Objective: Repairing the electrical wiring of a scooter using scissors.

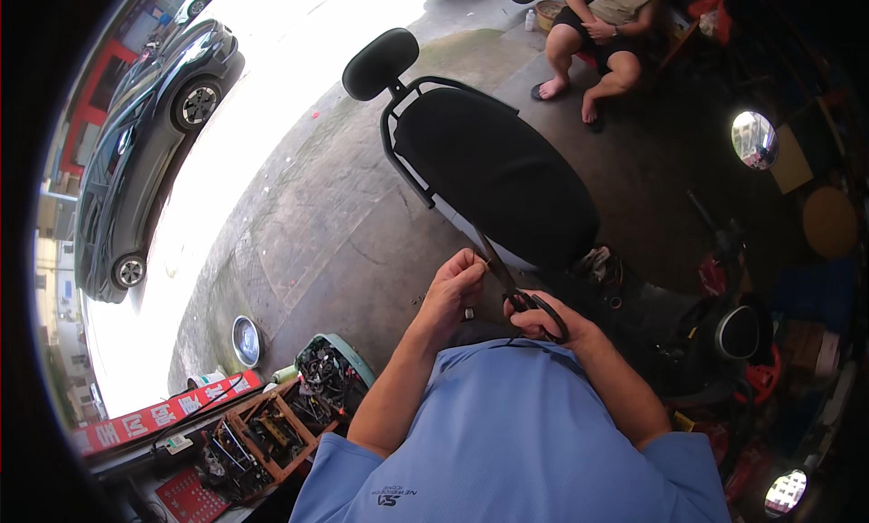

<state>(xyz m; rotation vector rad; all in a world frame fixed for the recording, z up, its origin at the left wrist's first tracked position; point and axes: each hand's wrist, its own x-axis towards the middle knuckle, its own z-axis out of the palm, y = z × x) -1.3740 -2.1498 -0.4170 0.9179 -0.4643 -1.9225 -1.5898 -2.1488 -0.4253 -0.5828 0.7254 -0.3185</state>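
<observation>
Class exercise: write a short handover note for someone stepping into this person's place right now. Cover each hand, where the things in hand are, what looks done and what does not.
Left hand: fingers pinched on something small and thin, too small to tell what, held at the scissor tips.
Right hand: fingers through the handles of the black scissors, blades pointing up toward the left hand.
Both are held over the scooter seat. A wooden tray of tools sits lower left.
Done: scissors brought to the piece.
Left: no cut shows yet; whether the blades have closed cannot be told.
</observation>
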